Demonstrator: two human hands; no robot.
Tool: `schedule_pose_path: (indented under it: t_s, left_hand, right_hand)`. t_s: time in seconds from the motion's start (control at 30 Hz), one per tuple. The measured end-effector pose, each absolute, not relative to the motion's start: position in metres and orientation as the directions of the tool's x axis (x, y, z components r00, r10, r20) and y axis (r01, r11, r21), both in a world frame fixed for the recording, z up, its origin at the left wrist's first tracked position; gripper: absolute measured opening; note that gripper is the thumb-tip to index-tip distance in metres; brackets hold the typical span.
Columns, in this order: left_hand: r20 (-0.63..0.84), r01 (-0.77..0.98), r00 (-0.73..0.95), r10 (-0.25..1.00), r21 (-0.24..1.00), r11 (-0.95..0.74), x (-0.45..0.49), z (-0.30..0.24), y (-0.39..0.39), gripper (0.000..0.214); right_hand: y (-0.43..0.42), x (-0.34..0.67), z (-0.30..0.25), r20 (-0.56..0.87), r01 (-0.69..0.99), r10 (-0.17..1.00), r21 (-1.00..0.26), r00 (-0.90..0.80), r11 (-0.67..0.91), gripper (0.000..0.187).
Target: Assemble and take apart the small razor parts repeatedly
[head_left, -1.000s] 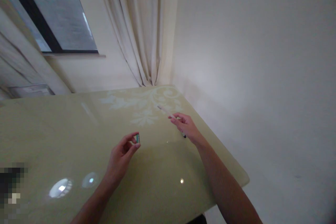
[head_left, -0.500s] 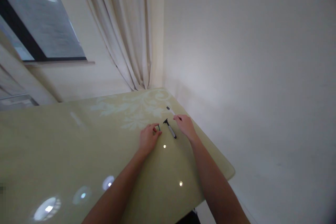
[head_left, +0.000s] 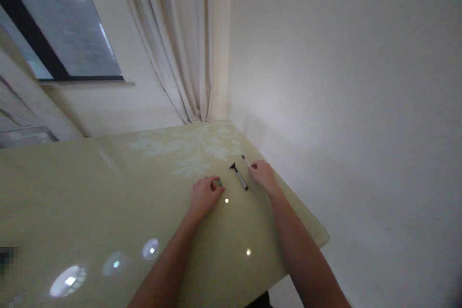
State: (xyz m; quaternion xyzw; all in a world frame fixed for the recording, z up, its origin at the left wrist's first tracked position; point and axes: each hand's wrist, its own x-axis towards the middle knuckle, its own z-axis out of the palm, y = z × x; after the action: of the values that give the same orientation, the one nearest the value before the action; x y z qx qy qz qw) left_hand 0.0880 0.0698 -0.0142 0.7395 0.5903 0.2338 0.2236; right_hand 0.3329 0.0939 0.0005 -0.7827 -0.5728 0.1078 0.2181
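Observation:
My left hand rests at the table with thumb and fingers closed around a small, thin dark strip; its kind is too small to make out. To its right lies a razor with a black head and a grey handle, untouched, its head pointing away from me. Just right of the razor, my right hand grips a slim white toothbrush with a dark head. The toothbrush's far end points away and to the left, and my fingers hide the rest of it.
The glossy pale-green table has a white floral pattern at its far corner. A plain wall runs along its right edge. Beige curtains and a window stand behind it.
My right hand has drawn the toothbrush back and right, so its head now sits nearer the razor's level. My left hand has shifted slightly nearer to me, still pinching the strip.

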Motion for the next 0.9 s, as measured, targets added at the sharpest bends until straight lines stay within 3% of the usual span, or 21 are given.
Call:
schedule_pose_path:
  t_s: [0.3,0.67,0.9]
  left_hand:
    - [-0.003,0.803,0.134,0.991,0.586,-0.107,0.084,-0.007,0.071,0.037]
    - [0.065,0.824,0.137,0.988,0.546,-0.150,0.089,-0.009,0.064,0.036]
    - [0.055,0.833,0.144,0.988,0.532,-0.151,0.088,-0.006,0.063,0.033]
  right_hand:
    - [0.092,0.336,-0.001,0.017,0.817,0.927,-0.478,0.375,-0.322,0.013]
    - [0.082,0.336,0.015,-0.041,0.783,0.883,-0.445,0.467,-0.435,0.018]
    - [0.082,0.335,0.014,-0.028,0.772,0.887,-0.480,0.462,-0.417,0.021]
